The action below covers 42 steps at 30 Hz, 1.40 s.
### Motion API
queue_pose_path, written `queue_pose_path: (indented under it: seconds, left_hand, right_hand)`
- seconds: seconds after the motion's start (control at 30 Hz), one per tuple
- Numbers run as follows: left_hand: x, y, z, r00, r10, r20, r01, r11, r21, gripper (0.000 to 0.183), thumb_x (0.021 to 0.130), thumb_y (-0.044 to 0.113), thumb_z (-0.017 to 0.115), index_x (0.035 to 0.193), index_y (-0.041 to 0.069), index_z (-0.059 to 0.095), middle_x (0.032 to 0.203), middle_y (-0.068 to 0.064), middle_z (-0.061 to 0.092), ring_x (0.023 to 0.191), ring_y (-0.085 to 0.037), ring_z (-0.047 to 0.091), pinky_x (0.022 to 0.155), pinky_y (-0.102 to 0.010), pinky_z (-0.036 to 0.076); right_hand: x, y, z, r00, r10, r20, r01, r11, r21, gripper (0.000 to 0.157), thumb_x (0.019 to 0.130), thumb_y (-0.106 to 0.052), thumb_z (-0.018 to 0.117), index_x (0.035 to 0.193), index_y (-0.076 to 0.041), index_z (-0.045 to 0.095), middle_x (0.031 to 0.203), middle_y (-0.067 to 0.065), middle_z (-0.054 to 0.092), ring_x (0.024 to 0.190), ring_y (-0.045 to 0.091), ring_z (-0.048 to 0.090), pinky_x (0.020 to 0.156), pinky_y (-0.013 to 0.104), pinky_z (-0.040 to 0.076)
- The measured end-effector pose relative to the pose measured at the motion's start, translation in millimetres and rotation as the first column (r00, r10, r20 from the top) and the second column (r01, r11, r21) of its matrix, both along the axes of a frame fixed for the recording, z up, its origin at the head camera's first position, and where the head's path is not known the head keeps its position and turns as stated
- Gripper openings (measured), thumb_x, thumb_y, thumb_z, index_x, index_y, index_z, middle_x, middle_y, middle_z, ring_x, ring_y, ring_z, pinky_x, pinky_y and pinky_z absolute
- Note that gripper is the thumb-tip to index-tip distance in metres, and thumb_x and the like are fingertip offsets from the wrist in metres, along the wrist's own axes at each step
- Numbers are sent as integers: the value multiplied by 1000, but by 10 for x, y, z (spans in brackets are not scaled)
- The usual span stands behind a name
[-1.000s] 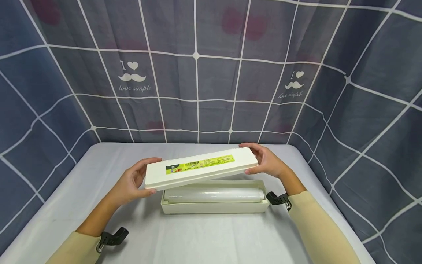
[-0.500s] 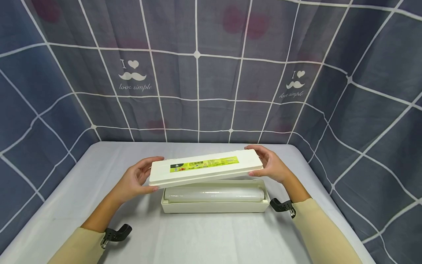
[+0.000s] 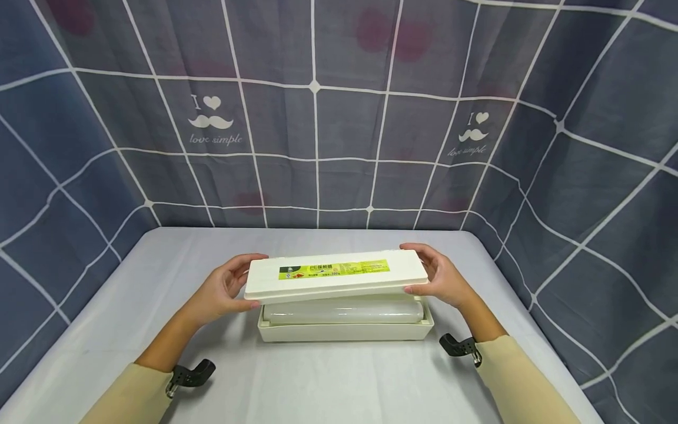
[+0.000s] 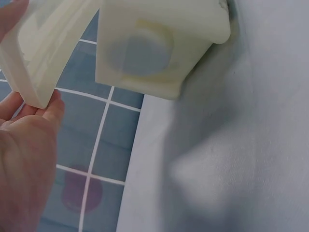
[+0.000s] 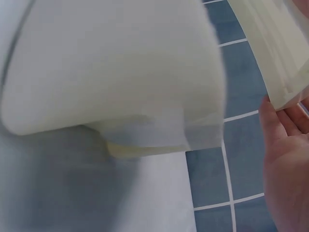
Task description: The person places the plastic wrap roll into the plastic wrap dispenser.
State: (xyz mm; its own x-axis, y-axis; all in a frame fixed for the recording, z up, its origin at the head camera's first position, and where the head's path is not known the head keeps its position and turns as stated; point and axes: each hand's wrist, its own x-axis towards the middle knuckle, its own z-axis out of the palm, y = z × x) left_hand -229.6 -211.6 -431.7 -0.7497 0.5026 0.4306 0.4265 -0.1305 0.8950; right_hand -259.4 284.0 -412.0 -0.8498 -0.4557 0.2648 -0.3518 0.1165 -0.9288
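My left hand (image 3: 228, 291) and right hand (image 3: 438, 275) grip the two ends of a long white lid (image 3: 339, 288), thumbs at the near edge and fingers at the far edge. A green label printed with characters runs along its top. The lid hangs over a cling film box (image 3: 346, 333), its left end slightly lower and nearer. Inside the box a roll of cling film (image 3: 344, 312) shows along the front, its back part hidden by the lid. The left wrist view shows the lid's corner (image 4: 36, 94) on my fingers, apart from the box's end (image 4: 137, 53).
A white cloth (image 3: 328, 383) covers the table. Grey-blue checked curtains (image 3: 344, 129) stand close behind it and along both sides. Black wrist mounts (image 3: 193, 374) sit at the cuffs of both beige sleeves (image 3: 132, 394).
Both hands have carried the lid to the right. Its right end has come down, so the lid is more level and covers more of the box's back. The box has stayed in place.
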Motion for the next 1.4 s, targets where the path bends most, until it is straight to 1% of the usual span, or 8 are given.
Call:
queue_pose_path:
  seconds: [0.23,0.37,0.6,0.7,0.87,1.1,1.23,1.4]
  left_hand:
    - [-11,12,-62,999,-35,24,36,999,-25,90,72,-24,77,149,-13,33,147,-10,50,134,-10,53,106,-18,50]
    - [-4,25,-80,999,-22,39,24,999,-35,92,71,-22,80,150,-11,34,147,-12,49,134,-9,53,107,-18,50]
    - [-12,62,-96,1000,-4,15,5,998,-61,90,72,-18,82,149,-11,37,148,-20,48,134,-9,53,111,-17,46]
    - [-14,84,-102,1000,13,16,-12,996,-88,87,72,-15,83,148,-8,41,147,-21,49,132,-9,54,109,-17,47]
    - [0,121,-117,999,28,20,-25,992,-126,83,72,-12,85,145,-6,45,148,-24,46,132,-9,54,110,-15,45]
    - [18,151,-148,999,18,43,-12,990,-139,84,74,-11,85,146,-6,43,149,-28,42,131,-7,53,108,-14,46]
    - [14,171,-177,999,11,33,-6,989,-145,80,76,-10,83,145,-7,43,146,-27,44,128,-7,55,106,-14,48]
    - [22,195,-215,999,37,20,-33,985,-168,80,75,-8,85,144,-5,45,145,-25,46,126,-9,55,106,-13,47]
  right_hand:
    - [77,23,-80,999,-35,-3,35,999,22,91,68,10,88,147,3,44,140,11,54,120,10,58,97,17,54]
    - [117,30,-109,999,-40,7,40,999,14,90,68,10,88,147,4,44,137,10,55,117,9,59,94,17,55]
    - [167,80,-179,999,-49,-18,49,999,13,90,68,11,88,146,5,44,142,14,51,119,9,59,95,17,55]
    - [190,104,-206,999,-49,-14,49,999,12,89,68,11,88,145,7,44,139,15,52,118,10,60,93,19,56]
    - [234,137,-252,999,-50,-6,50,999,19,87,67,11,89,143,6,45,133,10,56,114,11,61,91,19,57]
    - [288,173,-282,999,-35,-3,36,999,24,87,68,10,88,143,7,46,131,7,58,111,9,63,89,20,58]
    - [307,192,-305,999,-30,12,29,999,28,87,69,10,88,144,7,45,132,8,58,111,10,63,87,21,59]
    - [318,212,-328,999,-33,39,32,999,30,87,68,10,88,144,9,45,132,9,59,112,10,63,88,21,59]
